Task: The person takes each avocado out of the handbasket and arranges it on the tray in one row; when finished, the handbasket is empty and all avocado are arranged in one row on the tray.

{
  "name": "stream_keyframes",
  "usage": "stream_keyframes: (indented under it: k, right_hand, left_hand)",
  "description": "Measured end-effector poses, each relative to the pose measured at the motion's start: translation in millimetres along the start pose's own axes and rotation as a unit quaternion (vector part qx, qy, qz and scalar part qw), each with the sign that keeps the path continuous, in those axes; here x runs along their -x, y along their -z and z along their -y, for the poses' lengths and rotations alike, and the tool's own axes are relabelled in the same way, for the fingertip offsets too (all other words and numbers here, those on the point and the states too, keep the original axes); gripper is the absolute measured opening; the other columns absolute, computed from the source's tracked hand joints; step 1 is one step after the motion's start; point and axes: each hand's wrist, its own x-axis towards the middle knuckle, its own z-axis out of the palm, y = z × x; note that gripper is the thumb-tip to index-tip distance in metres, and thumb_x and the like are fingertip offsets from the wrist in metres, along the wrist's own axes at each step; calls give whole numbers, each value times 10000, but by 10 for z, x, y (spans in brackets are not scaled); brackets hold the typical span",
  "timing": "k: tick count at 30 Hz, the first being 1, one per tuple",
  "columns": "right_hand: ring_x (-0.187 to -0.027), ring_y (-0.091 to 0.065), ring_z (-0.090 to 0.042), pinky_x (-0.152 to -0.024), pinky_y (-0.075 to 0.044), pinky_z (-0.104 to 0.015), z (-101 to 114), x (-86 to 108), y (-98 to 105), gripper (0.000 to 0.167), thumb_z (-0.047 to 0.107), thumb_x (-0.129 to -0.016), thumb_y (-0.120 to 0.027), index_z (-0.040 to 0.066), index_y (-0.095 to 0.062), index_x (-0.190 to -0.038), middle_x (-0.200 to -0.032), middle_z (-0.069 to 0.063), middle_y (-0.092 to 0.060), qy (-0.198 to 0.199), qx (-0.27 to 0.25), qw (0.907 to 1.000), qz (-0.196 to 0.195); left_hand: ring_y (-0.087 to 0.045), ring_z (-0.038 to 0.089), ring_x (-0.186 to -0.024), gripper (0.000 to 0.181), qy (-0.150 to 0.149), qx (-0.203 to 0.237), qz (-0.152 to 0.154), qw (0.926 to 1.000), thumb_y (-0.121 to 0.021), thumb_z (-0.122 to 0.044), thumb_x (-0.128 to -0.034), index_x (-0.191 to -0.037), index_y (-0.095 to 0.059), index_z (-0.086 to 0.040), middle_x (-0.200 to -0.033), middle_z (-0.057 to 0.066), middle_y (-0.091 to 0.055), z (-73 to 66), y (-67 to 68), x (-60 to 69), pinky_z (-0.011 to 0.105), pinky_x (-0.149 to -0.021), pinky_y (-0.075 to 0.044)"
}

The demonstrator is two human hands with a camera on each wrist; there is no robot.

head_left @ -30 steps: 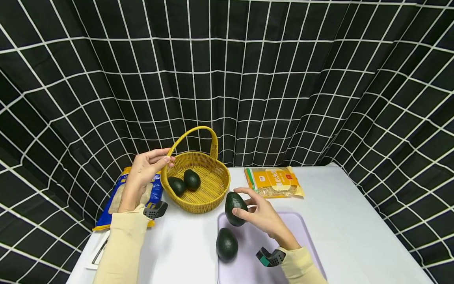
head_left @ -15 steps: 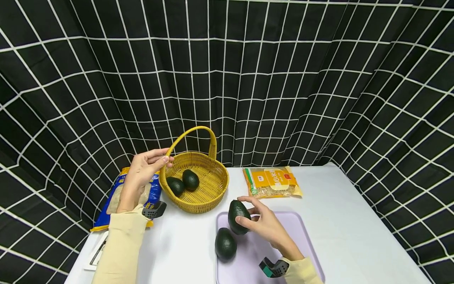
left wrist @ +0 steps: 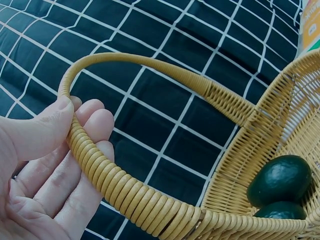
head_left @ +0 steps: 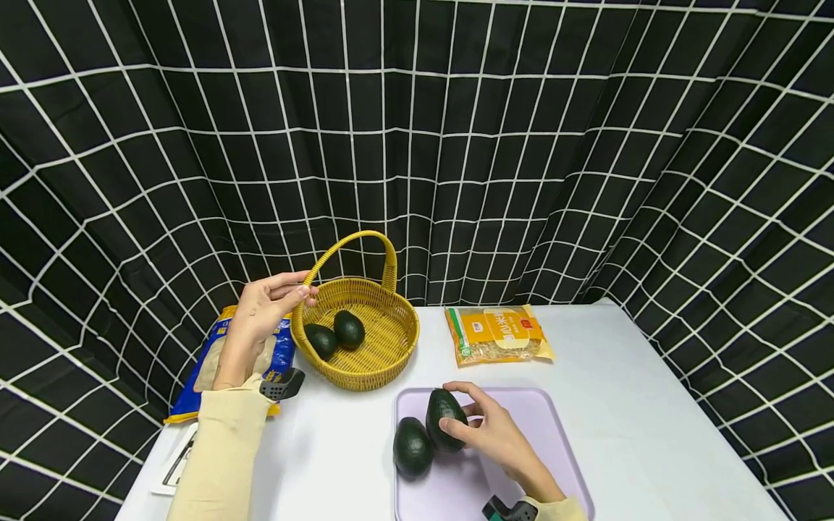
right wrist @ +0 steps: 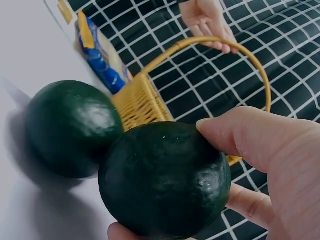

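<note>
The right hand [head_left: 493, 434] pinches one avocado [head_left: 440, 414] between thumb and fingers, its arm reaching forward, close beside a second avocado [head_left: 412, 450] on the purple tray [head_left: 531, 409]; a gentle, snug hold should suit such round sides. The left hand [head_left: 259, 310], arm stretched out, pinches the handle [left wrist: 115, 180], which should help the basket [head_left: 381, 369] sit steady.

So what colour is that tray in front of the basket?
The tray is pale lilac, which shows best in the head view.
</note>
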Motion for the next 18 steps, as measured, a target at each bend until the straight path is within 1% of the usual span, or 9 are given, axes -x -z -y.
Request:
stream_keyframes:
  k: [2,4,6,9,12,15,18]
  right_hand:
    - [-783,-620,-198,-604,-587,-368,-33,28,-10,578,250,-834,-823,252,-594,-1365,-1036,-135,-662,-42,23,10000,-27]
    - [-804,-615,-200,-601,-585,-359,-56,52,-15,584,253,-836,-822,244,-591,-1373,-1035,-131,-659,-74,83,9999,-49]
    - [-841,-611,-201,-600,-578,-341,-76,70,-17,584,259,-838,-820,244,-590,-1375,-1034,-121,-660,-109,166,9998,-63]
    - [-878,-608,-207,-601,-568,-323,-98,91,-14,592,275,-843,-815,238,-580,-1385,-1024,-110,-661,-173,286,9994,-19]
    - [-868,-617,-212,-612,-567,-320,-107,101,-9,594,291,-843,-810,240,-574,-1386,-1014,-110,-656,-239,361,9991,39]
    - [-850,-619,-211,-621,-566,-320,-114,114,-4,588,297,-839,-812,241,-580,-1377,-1008,-116,-651,-275,398,9988,35]
    - [-840,-619,-209,-615,-569,-323,-129,139,-5,577,296,-835,-813,234,-590,-1364,-1003,-122,-649,-292,415,9987,29]
  left_hand:
    - [-740,61,-932,431,-5,0,8,10000,-615,-253,-1026,-1428,-579,-100,-1193,112,-746,4,3,2,118,-875,-526]
    - [-736,46,-925,431,-29,-2,21,10000,-617,-256,-1025,-1427,-580,-105,-1146,44,-766,9,6,3,120,-873,-527]
    - [-734,42,-928,435,-49,-13,37,10000,-618,-264,-1024,-1429,-580,-109,-1123,8,-772,12,10,2,121,-873,-525]
    - [-736,60,-942,439,-81,-28,44,10000,-616,-270,-1025,-1431,-577,-106,-1160,59,-762,15,12,3,123,-872,-526]
    - [-745,117,-976,436,-89,-30,15,10000,-613,-265,-1027,-1429,-578,-100,-1212,139,-734,13,10,2,121,-871,-529]
    - [-747,174,-1009,430,-69,24,1,10000,-613,-252,-1027,-1425,-581,-92,-1237,187,-712,9,4,2,119,-870,-532]
    - [-748,170,-1006,430,-57,50,16,10000,-612,-249,-1028,-1426,-579,-89,-1252,207,-699,3,3,5,120,-872,-532]
